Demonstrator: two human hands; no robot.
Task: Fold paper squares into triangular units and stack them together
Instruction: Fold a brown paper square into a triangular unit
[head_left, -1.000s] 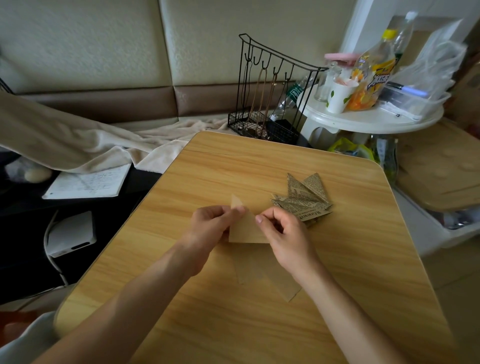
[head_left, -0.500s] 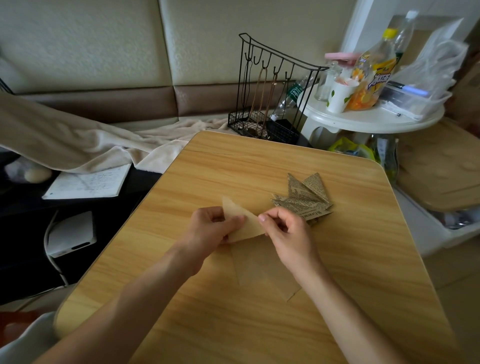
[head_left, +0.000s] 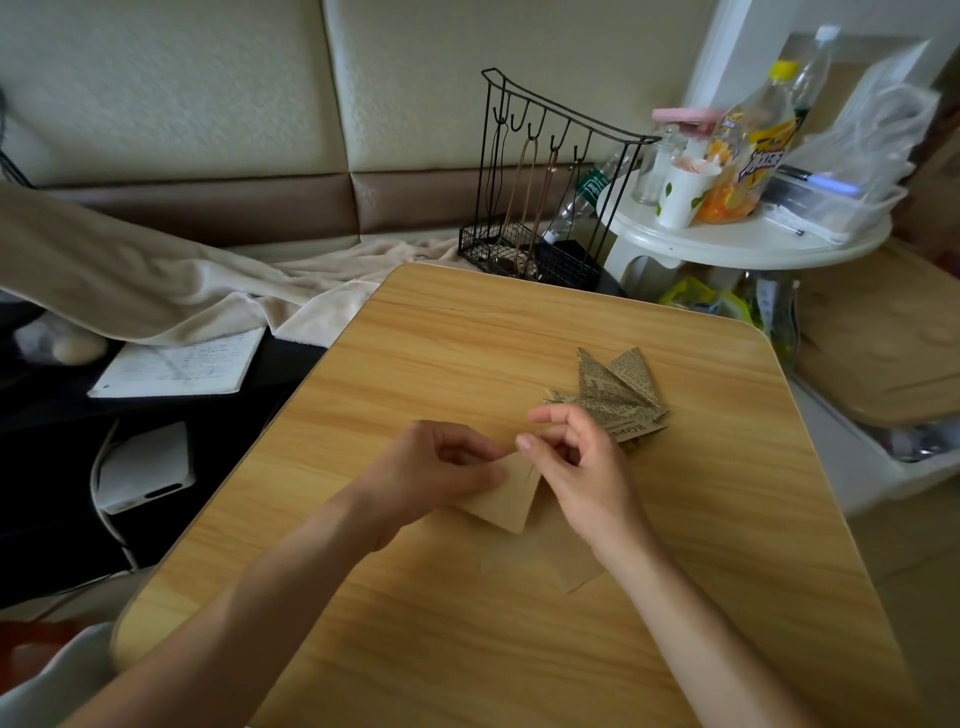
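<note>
A folded piece of plain brown paper (head_left: 506, 499) is sitting just above the desk (head_left: 467, 649) near its middle, a kite-like shape with its long axis running from about 12 o'clock, up between the fingers, down to a sharp corner pointing at about 6 o'clock. The left hand (head_left: 441, 473) is pinching the paper's upper left edge, thumb and fingers curled onto it. The right hand (head_left: 576, 467) is curling its thumb and forefinger at the paper's top tip; the fingertips are meeting there, and it looks to be pinching that tip, though the contact is partly hidden.

Flat brown sheets (head_left: 540, 564) are lying on the desk under the wrists, at 6 o'clock from the folded piece, nearly matching the wood in colour. A fan of finished newsprint triangles (head_left: 610, 397) is resting at 2 o'clock, just beside the right hand, their points spreading toward 12 and 1 o'clock.

The desk is smooth, pale wood grain with rounded corners; bare surface is lying open toward 12 o'clock and along the near edge. Beyond the far edge a black wire rack (head_left: 545, 208) is standing.
</note>
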